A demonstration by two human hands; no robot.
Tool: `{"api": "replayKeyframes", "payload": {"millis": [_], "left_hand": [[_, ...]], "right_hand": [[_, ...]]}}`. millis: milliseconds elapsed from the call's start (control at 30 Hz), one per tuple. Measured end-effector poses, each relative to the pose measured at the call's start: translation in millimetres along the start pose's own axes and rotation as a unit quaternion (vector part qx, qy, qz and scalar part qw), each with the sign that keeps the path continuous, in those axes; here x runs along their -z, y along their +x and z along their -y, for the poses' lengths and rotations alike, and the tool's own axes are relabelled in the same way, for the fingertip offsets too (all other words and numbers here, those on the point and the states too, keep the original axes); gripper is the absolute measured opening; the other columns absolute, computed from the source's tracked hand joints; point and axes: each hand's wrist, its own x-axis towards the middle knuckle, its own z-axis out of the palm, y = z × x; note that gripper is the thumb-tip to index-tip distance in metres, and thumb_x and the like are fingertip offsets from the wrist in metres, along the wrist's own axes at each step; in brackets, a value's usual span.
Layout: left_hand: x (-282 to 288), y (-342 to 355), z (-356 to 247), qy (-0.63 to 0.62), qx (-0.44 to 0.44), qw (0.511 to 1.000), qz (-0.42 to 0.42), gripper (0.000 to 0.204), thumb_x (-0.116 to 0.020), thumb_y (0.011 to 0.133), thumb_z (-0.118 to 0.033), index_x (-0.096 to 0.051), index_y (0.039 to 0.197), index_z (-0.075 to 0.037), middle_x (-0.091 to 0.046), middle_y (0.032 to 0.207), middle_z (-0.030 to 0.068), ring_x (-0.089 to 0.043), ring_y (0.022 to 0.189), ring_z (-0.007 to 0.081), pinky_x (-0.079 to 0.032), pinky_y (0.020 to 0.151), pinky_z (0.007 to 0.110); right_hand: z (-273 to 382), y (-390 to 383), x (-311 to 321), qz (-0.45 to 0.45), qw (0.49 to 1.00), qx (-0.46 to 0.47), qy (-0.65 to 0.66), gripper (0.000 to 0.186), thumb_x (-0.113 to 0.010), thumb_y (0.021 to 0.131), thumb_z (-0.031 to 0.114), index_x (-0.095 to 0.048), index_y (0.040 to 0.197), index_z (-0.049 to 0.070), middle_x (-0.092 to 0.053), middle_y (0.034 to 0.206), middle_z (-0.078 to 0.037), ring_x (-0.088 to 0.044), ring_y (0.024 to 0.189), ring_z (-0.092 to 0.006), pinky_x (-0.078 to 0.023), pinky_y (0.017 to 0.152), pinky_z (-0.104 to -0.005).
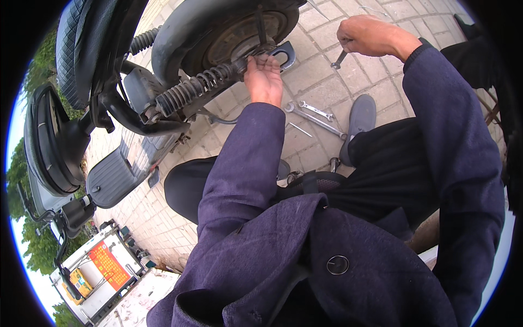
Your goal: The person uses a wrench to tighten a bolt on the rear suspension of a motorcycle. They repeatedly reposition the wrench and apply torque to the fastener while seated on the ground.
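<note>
My right hand is closed around a wrench in the air at the upper right; the tool's end sticks out below my fingers. At the scooter's rear wheel, my left hand has its palm up. Its bent fingers are against the axle area, beside the lower end of a black coil-spring shock absorber. What those fingertips grip is hidden. Just right of them is a dark metal bracket with a slot.
On the brick paving lie a long wrench, a short wrench and a thin rod, near my grey shoe. The scooter's footboard extends left. A white cart with a red sign stands lower left.
</note>
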Motion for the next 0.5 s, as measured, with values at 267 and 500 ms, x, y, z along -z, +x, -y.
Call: {"api": "replayKeyframes", "payload": {"millis": [267, 500], "left_hand": [[-3.9, -7.5, 10.5, 0.037, -0.004, 0.999, -0.017, 0.030, -0.040, 0.112, -0.037, -0.054, 0.105, -0.012, -0.065, 0.091, 0.0065, -0.064, 0.078, 0.0210, -0.053, 0.067, 0.033], [-4.5, -9.5, 11.7, -0.058, 0.063, 0.996, 0.033, 0.030, -0.049, 0.104, -0.041, -0.054, 0.098, -0.013, -0.061, 0.087, 0.0044, -0.059, 0.073, 0.0189, -0.051, 0.067, 0.033]], "right_hand": [[8.9, 5.6, 4.8, 0.022, 0.999, -0.025, 0.022, 0.013, -0.069, 0.086, 0.011, -0.069, 0.085, -0.002, -0.069, 0.082, -0.020, -0.067, 0.086, -0.0400, -0.051, 0.078, -0.0466], [13.8, 15.1, 1.0, 0.039, 0.999, -0.007, 0.014, 0.014, -0.066, 0.088, 0.011, -0.069, 0.089, -0.003, -0.069, 0.084, -0.020, -0.066, 0.086, -0.0405, -0.051, 0.079, -0.0474]]}}
